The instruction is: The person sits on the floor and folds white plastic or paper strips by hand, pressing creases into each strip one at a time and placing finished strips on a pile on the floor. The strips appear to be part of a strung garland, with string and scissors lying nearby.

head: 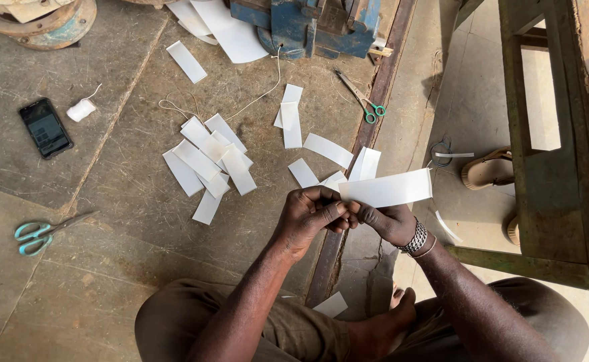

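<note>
Hands pinching a long white rectangular paper strip (387, 189).
Left hand (311, 216) and right hand (387, 222) both close fingertips on its left end; cut white paper strips (207, 157) lie beyond on the concrete floor (107, 268).

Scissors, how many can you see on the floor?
2. The big teal-handled scissors lie at the left, below the phone. The small green-handled scissors lie near the blue machine up top.

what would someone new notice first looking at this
Most likely the two hands at the centre: the left hand and right hand together pinch one end of a long white paper strip. Next, the heap of cut white strips fanned on the worn floor just up and left of the hands. Then the teal-handled scissors at far left and a black phone above them.
</note>
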`<state>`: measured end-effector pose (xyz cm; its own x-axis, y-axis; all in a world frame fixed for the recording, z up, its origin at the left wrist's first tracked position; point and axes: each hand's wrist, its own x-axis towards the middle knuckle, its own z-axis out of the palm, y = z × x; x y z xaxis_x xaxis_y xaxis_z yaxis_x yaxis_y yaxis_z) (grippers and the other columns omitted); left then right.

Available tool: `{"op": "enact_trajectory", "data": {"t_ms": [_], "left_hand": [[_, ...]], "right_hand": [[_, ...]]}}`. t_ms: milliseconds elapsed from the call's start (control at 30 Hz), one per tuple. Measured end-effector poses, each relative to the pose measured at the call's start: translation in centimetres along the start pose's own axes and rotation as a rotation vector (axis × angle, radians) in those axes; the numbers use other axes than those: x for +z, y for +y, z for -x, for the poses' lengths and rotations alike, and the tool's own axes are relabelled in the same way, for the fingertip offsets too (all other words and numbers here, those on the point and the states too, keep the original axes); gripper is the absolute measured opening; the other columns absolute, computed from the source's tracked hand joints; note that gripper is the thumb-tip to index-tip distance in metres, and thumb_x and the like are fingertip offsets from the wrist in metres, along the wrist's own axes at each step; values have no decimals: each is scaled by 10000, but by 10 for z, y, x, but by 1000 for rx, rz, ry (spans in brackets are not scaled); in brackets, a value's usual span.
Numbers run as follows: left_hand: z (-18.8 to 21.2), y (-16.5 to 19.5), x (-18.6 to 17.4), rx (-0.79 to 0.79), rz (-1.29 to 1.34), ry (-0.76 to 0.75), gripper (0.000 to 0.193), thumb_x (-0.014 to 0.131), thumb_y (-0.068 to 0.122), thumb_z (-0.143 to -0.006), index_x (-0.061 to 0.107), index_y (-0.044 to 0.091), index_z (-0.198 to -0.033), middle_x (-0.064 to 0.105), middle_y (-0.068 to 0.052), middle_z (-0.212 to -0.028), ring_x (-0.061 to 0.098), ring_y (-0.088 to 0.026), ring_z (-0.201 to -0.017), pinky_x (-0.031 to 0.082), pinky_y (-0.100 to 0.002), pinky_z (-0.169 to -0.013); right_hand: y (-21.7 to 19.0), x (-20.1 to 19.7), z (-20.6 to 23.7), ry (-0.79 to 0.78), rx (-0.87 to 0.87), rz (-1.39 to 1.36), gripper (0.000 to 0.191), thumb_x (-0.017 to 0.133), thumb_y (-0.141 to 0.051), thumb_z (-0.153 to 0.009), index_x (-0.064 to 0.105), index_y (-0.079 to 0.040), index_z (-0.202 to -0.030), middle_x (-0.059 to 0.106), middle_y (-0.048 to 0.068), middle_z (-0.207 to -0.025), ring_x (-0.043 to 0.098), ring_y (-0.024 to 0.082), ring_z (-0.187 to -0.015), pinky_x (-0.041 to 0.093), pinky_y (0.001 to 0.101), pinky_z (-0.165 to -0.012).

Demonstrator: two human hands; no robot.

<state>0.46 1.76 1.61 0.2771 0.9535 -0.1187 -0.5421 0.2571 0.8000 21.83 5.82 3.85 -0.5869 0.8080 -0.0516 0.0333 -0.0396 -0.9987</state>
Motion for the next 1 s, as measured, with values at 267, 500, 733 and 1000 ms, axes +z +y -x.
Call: {"op": "enact_trajectory", "data": {"t_ms": [267,500,733,1000], "left_hand": [[-1,-6,-6,-87,238,-66,175,739,162,-972,712,10,-1055,742,-78,-908,736,-165,-814,639,-313,-702],[-3,-12,-7,-78,109,-19,173,750,173,-959,714,13,-1014,748,-85,-879,752,-172,-793,643,-313,-685],[-3,-8,0,9,-144,121,105,729,96,-942,718,-8,-952,742,-93,-786,747,-150,-703,644,-284,-621],[1,-12,5,88,-178,113,101,658,15,-995,695,-11,-905,708,-70,-750,681,-98,-681,586,-261,-611]], "right_hand": [[6,-4,4,50,38,-27,237,662,-194,-1015,712,20,-1103,754,63,-904,703,138,-777,590,295,-698],[-4,-3,3,35,25,96,238,673,-199,-1004,721,15,-1098,756,65,-875,713,126,-768,595,276,-693],[-26,10,-1,52,-3,294,218,686,-195,-983,755,12,-996,766,68,-742,726,125,-652,591,259,-599],[-23,20,-2,61,-16,151,238,662,-201,-999,737,24,-1023,770,84,-814,735,137,-702,611,266,-640]]}}
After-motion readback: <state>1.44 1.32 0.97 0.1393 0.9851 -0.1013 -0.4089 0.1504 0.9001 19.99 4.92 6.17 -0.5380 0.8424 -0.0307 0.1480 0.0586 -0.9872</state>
